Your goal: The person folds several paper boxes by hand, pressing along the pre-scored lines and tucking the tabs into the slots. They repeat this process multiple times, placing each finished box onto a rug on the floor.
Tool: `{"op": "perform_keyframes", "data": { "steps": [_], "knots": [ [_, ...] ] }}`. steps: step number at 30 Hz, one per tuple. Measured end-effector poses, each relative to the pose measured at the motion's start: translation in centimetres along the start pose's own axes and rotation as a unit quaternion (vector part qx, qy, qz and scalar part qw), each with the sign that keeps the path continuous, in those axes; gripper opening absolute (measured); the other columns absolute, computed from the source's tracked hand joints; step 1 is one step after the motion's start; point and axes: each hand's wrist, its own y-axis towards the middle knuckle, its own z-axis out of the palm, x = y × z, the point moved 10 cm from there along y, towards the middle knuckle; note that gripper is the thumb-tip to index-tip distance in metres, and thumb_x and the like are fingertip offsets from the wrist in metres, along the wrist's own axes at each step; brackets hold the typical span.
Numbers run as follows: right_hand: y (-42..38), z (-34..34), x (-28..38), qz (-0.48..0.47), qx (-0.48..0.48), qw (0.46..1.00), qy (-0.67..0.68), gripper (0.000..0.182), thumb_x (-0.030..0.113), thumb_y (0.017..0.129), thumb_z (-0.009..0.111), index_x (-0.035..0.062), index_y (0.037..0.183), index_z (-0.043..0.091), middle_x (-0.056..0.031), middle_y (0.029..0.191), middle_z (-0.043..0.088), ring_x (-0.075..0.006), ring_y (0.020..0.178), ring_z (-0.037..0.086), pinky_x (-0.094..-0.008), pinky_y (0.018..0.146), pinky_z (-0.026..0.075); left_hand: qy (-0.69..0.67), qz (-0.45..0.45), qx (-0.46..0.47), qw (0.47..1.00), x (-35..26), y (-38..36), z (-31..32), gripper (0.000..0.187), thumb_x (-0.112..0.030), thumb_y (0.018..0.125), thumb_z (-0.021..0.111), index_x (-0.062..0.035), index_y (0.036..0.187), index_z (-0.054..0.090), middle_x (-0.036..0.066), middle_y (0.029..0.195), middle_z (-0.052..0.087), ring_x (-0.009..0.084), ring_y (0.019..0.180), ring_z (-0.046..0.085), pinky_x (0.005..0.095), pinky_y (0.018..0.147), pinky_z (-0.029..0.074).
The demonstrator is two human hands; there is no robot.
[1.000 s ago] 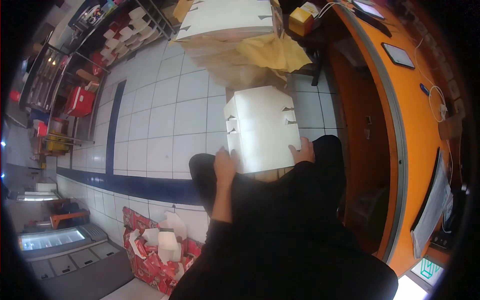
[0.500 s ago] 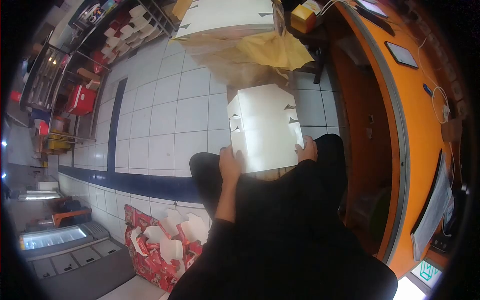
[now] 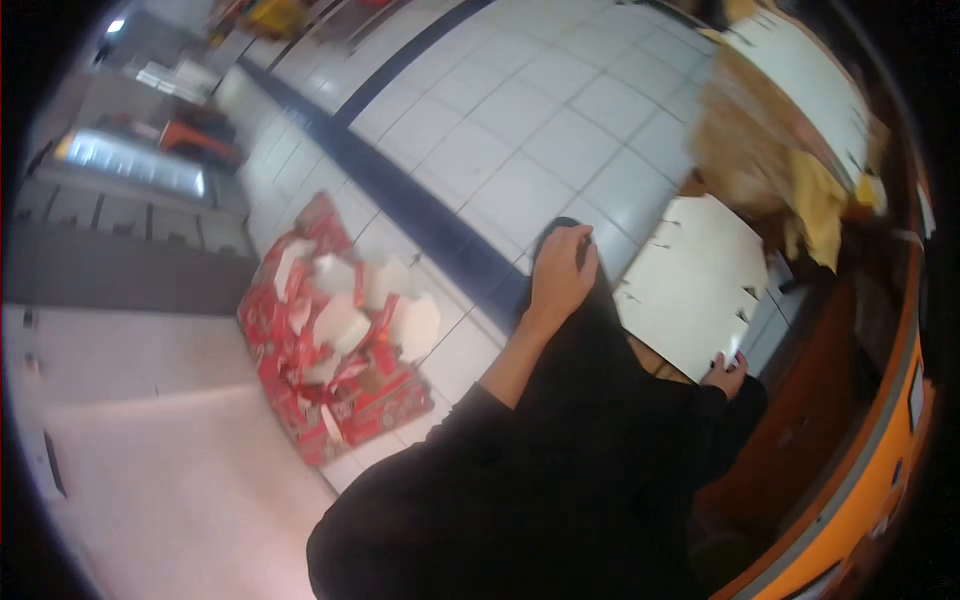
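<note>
A flat white die-cut carton sheet with notched edges lies in front of my knees on a brownish support that shows only at its edge. My right hand grips the sheet's near right corner, with fingertips over its white face. Off the sheet, my left hand is above my left knee, fingers loosely bent and apart, with nothing visible in it. To the left on the floor is a red patterned package, filled with red-and-white carton pieces.
A stack of white sheets with torn brown paper stands at the far right. An orange counter runs along my right side. A grey freezer cabinet and a pale surface are at the left.
My view has swung left, toward the red package. My left hand has let go of the carton sheet and moved away to the left, while my right hand stays at its corner.
</note>
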Motion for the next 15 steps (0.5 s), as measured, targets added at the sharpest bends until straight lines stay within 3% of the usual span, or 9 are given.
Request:
{"op": "perform_keyframes", "data": {
  "steps": [2, 6, 8, 9, 10, 12, 14, 15],
  "knots": [
    [1.1, 0.0, -0.4, -0.077, -0.022, 0.996, -0.048, 0.047, 0.025, 0.085, 0.079, 0.0079, 0.125, 0.061, -0.0086, 0.093, 0.062, -0.0212, 0.078, 0.059, -0.0371, 0.075, 0.051, 0.030, -0.084, -0.046, 0.995, 4.2, -0.2, -5.2, 0.024, -0.010, 0.089, 0.065, -0.0056, 0.112, 0.063, 0.012, 0.096, 0.064, 0.0301, 0.092, 0.063, 0.0411, 0.083, 0.050],
    [2.9, 0.1, -1.7, -0.046, 0.014, 0.996, -0.071, 0.049, 0.028, 0.086, 0.078, 0.0096, 0.129, 0.059, -0.0120, 0.098, 0.062, -0.0239, 0.084, 0.059, -0.0390, 0.077, 0.050, 0.134, -0.169, -0.098, 0.971, 18.7, -5.5, -12.8, 0.028, -0.014, 0.087, 0.066, -0.0053, 0.114, 0.063, 0.013, 0.097, 0.065, 0.0319, 0.093, 0.063, 0.0430, 0.085, 0.050],
    [3.7, 0.5, -2.6, -0.056, 0.039, 0.997, -0.025, 0.050, 0.027, 0.087, 0.078, 0.0076, 0.129, 0.058, -0.0115, 0.097, 0.062, -0.0235, 0.085, 0.058, -0.0391, 0.077, 0.050, 0.192, -0.204, -0.079, 0.957, 25.6, -9.4, -15.7, 0.031, -0.015, 0.085, 0.067, -0.0062, 0.114, 0.063, 0.014, 0.102, 0.064, 0.0338, 0.099, 0.062, 0.0432, 0.086, 0.051],
    [3.9, 0.6, -3.2, -0.059, 0.046, 0.995, -0.065, 0.053, 0.028, 0.088, 0.077, 0.0053, 0.132, 0.056, -0.0135, 0.107, 0.063, -0.0236, 0.093, 0.059, -0.0379, 0.082, 0.050, 0.243, -0.238, -0.038, 0.939, 28.9, -11.6, -16.7, 0.033, -0.019, 0.085, 0.066, -0.0067, 0.116, 0.063, 0.016, 0.110, 0.062, 0.0349, 0.105, 0.060, 0.0446, 0.088, 0.051],
    [4.7, 0.6, -4.1, -0.064, 0.048, 0.994, -0.069, 0.053, 0.028, 0.088, 0.077, 0.0053, 0.132, 0.056, -0.0135, 0.107, 0.063, -0.0236, 0.093, 0.059, -0.0379, 0.082, 0.050, 0.291, -0.271, 0.003, 0.918, 32.1, -13.7, -17.7, 0.036, -0.022, 0.086, 0.065, -0.0072, 0.118, 0.063, 0.018, 0.118, 0.061, 0.0360, 0.112, 0.058, 0.0459, 0.090, 0.050],
    [6.3, 0.9, -5.8, -0.081, 0.065, 0.994, -0.020, 0.058, 0.029, 0.089, 0.076, 0.0006, 0.135, 0.053, -0.0172, 0.121, 0.061, -0.0252, 0.103, 0.060, -0.0372, 0.089, 0.050, 0.367, -0.364, 0.130, 0.846, 40.0, -18.3, -18.8, 0.045, -0.034, 0.086, 0.066, -0.0118, 0.125, 0.064, 0.023, 0.138, 0.050, 0.0391, 0.126, 0.050, 0.0474, 0.099, 0.049],
    [7.0, 0.3, -5.4, -0.087, 0.068, 0.990, -0.091, 0.062, 0.029, 0.089, 0.076, -0.0023, 0.136, 0.051, -0.0204, 0.132, 0.057, -0.0282, 0.111, 0.059, -0.0382, 0.096, 0.048, 0.405, -0.444, 0.211, 0.771, 46.4, -22.2, -20.4, 0.052, -0.035, 0.086, 0.064, -0.0128, 0.133, 0.062, 0.025, 0.153, 0.036, 0.0424, 0.139, 0.038, 0.0522, 0.104, 0.045],
    [8.1, 0.3, -6.8, -0.043, 0.087, 0.995, -0.039, 0.062, 0.027, 0.088, 0.076, -0.0040, 0.135, 0.051, -0.0212, 0.131, 0.057, -0.0305, 0.111, 0.059, -0.0405, 0.097, 0.048, 0.420, -0.476, 0.223, 0.740, 48.3, -23.5, -21.8, 0.054, -0.036, 0.087, 0.062, -0.0136, 0.136, 0.060, 0.025, 0.157, 0.029, 0.0433, 0.143, 0.032, 0.0550, 0.106, 0.043]
  ]
}}
